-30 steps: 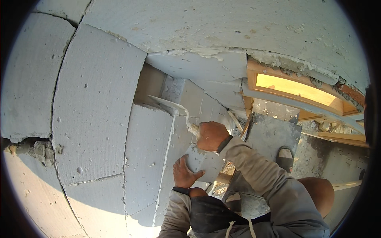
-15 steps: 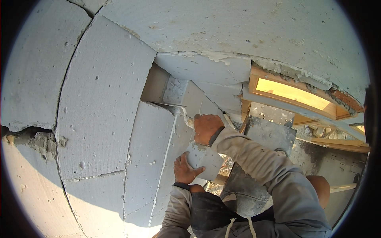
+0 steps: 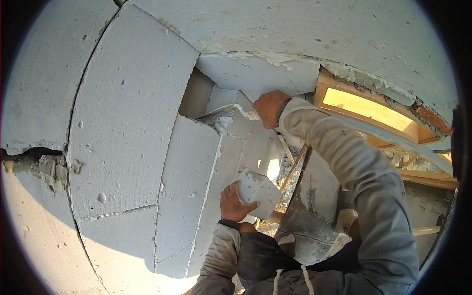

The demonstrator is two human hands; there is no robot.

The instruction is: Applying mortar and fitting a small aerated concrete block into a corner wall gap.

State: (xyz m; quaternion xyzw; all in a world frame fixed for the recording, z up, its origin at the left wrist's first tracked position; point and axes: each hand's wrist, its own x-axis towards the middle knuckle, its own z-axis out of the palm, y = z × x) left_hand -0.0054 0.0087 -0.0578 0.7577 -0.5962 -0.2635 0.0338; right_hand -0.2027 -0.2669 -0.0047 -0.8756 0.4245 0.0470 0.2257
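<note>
My left hand (image 3: 237, 204) grips a small pale block (image 3: 260, 192) of aerated concrete, fingers along its left side and thumb across its face. Grey mortar clings to the block's top edge. Farther off, my right hand (image 3: 271, 109) is closed in a fist around what looks like a mortar-smeared trowel (image 3: 231, 109); its handle is hidden in the fist. The blade reaches left into a gap in the block wall, by a lump of mortar (image 3: 222, 123) on top of a lower block (image 3: 189, 162). A recess (image 3: 196, 93) opens behind it.
Large pale wall blocks (image 3: 123, 113) with mortar joints fill the left side. A wooden frame (image 3: 322, 91) with a yellow-lit opening is at right. Below lie a dark board (image 3: 307, 216) and wooden strips (image 3: 295, 167). A ragged hole (image 3: 34, 155) breaks the wall at far left.
My right hand has moved away from the small block, up and to the right toward the gap, with the trowel. The left hand still holds the block, now slightly turned.
</note>
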